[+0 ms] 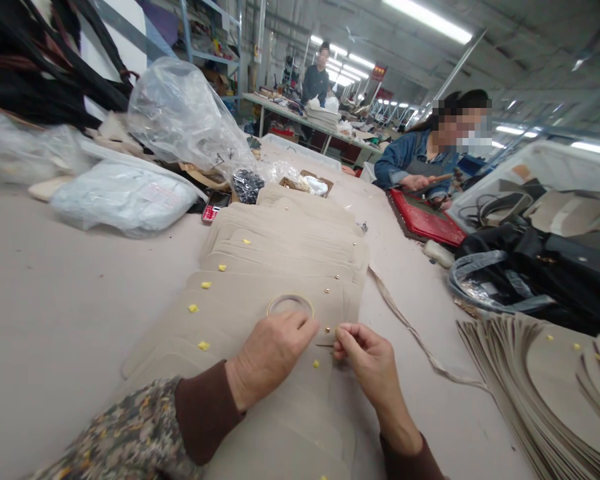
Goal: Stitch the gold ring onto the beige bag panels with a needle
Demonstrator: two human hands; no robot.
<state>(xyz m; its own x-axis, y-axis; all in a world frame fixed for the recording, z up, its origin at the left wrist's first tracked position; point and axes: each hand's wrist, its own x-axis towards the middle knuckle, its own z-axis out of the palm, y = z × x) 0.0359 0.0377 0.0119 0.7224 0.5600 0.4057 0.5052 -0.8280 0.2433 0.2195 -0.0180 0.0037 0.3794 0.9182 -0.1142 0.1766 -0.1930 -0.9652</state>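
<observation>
Overlapping beige panels [260, 300] lie in a long row on the table, with small yellow tabs [206, 285] along their left side and small metal studs [327, 291] along their right. My left hand [277, 350] is closed over the panels, its fingers curled round the near edge of a thin roll of yellow tape [291, 297]. Just right of it, my right hand [367, 357] pinches thumb and forefinger together beside a stud. What sits in that pinch is too small to make out. A short dark line shows on the panel between the hands.
A beige strip [405, 323] trails across the table [410, 407] to stacked panels [510, 373] at right. Black bags [555, 273] lie behind them. A co-worker [430, 153] holds a hammer over a red board [430, 223]. Plastic-wrapped bundles [125, 197] sit at left.
</observation>
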